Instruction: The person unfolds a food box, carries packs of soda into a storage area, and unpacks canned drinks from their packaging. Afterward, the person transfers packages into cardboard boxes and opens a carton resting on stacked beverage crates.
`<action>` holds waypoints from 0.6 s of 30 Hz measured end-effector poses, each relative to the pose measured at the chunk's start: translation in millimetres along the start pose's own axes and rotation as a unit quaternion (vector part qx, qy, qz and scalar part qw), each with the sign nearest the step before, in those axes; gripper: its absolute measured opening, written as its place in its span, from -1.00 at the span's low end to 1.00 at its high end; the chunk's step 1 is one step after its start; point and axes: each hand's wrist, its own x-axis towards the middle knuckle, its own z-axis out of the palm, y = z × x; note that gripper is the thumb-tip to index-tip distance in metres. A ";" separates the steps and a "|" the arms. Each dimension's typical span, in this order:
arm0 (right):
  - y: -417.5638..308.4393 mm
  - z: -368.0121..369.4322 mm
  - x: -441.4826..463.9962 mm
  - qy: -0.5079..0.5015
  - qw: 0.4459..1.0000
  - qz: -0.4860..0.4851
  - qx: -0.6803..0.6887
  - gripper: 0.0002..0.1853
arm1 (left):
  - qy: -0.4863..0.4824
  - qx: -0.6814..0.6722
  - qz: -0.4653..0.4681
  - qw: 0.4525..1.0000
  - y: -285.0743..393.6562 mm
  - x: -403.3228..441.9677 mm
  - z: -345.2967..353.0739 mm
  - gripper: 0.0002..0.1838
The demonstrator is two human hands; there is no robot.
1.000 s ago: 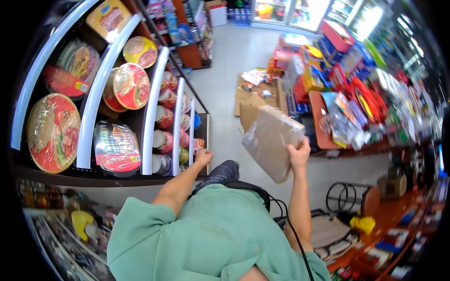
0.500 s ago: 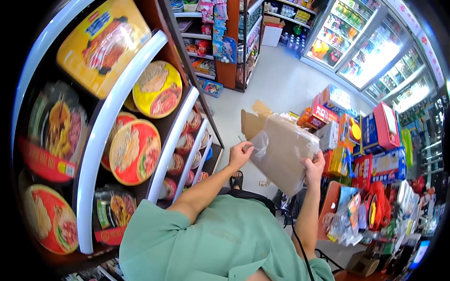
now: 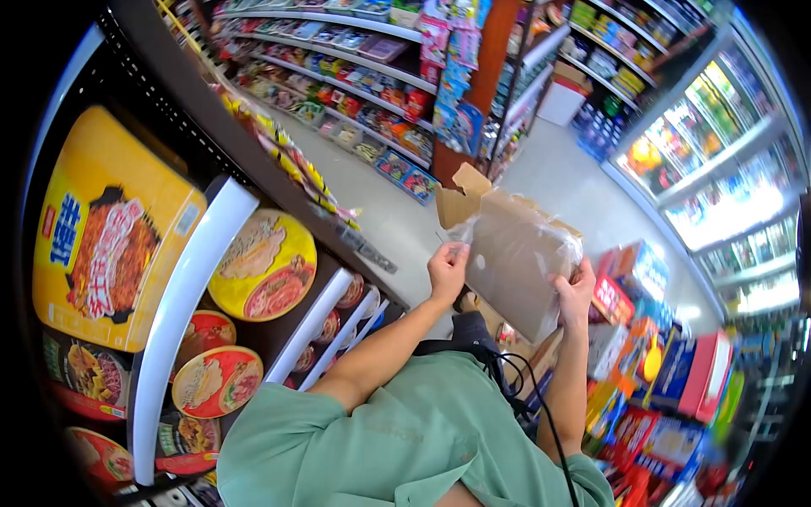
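Observation:
A brown cardboard box (image 3: 515, 270) is held up in front of my body, tilted, with its flaps (image 3: 463, 194) standing open at the far left corner. Clear plastic film (image 3: 564, 247) clings to its surface and edges. My right hand (image 3: 574, 294) grips the box at its right edge, thumb on the near face. At the left edge my left hand (image 3: 449, 269) is closed in a pinch on the film by the flap. A thin dark sliver pokes out beside those fingers, too small to name.
Shelves on the left hold instant noodle bowls (image 3: 263, 264) and a yellow food box (image 3: 110, 237). Snack shelves (image 3: 355, 80) stand ahead. Stacked colourful cartons (image 3: 667, 439) are on the right, with glass-door fridges (image 3: 718, 160) behind. Tiled floor (image 3: 380, 203) lies between.
My view has turned left and moved along the shelf, showing more snack shelves. Both hands still hold the box, and my left hand is nearer its flap.

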 end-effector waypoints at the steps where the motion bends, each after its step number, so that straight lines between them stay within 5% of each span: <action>1: 5.6 4.7 29.2 -0.032 0.999 -0.003 -0.015 -0.47 | 0.023 0.002 0.008 1.000 -3.7 25.7 3.4 -0.84; 3: 11.3 17.1 89.9 -0.082 0.996 -0.032 -0.016 -0.45 | 0.164 -0.181 -0.153 0.958 -15.4 83.8 6.5 -0.85; 8: 4.9 32.6 227.1 -0.286 0.958 -0.027 -0.009 -0.38 | 0.377 -0.192 -0.200 0.884 -31.1 207.8 -25.1 -0.91; 13: -21.2 86.2 307.1 -0.402 0.915 -0.021 0.023 -0.35 | 0.394 -0.304 -0.250 0.831 -15.0 286.8 -66.5 -0.90; 18: -23.3 139.8 358.3 -0.446 0.891 -0.052 0.071 -0.32 | 0.409 -0.184 -0.226 0.865 28.6 329.1 -71.5 -0.77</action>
